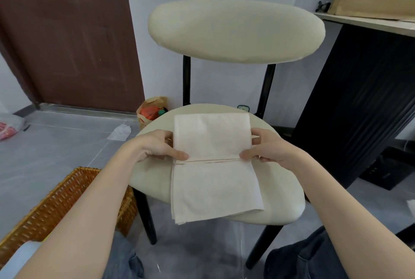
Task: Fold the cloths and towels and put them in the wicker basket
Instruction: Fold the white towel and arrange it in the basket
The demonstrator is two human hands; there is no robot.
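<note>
Cream cloth (pixel 213 166) lies on the round cream seat of the chair (pixel 289 189), near end hanging a little over the front edge. Far half is doubled over toward the person, its hemmed edge (pixel 206 160) running straight across the middle. Several layers show at the near left corner, so it's been folded more than once.

Left hand (pixel 155 146) pinches the left end of that hem, thumb on top, fingers tucked under the flap. Right hand (pixel 267 147) does the same on the right end. Both are closed on the cloth's edge.

Handling guess: thin, soft, light, limp, no stiffness. It will sag if lifted from one point and the layers could slide apart. Best held at both ends of the fold line or at the stacked corners, all layers together. Not fragile, not slippery-looking.

Wicker basket (pixel 67 191) sits on the grey floor at the person's lower left, just beside the chair; inside mostly hidden by the left forearm. Brown door (pixel 67 31) behind, black cabinet (pixel 359 110) to the right.
</note>
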